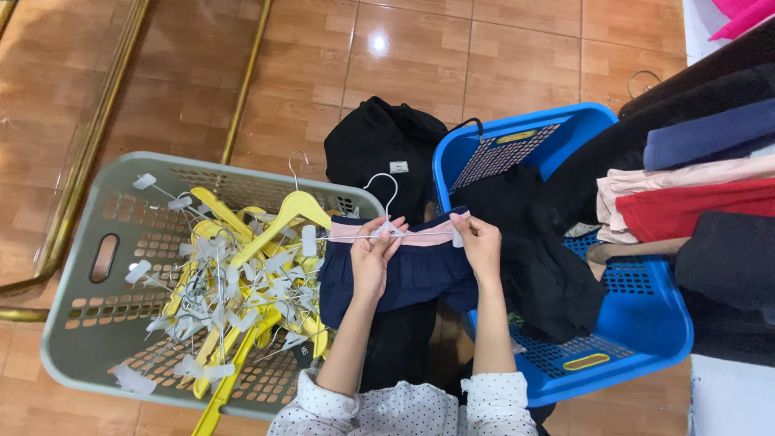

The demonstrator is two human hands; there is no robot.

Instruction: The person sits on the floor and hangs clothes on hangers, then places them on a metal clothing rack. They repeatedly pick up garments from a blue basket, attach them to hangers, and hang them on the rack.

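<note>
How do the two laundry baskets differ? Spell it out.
The grey basket sits left of the hands and holds yellow clip hangers. The blue basket sits right and holds dark clothes. Both are perforated plastic with slot handles, standing on the tile floor.

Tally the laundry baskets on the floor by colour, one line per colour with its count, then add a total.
Grey basket, filled with yellow hangers: 1
Blue basket, holding dark clothes: 1
Total: 2
</note>
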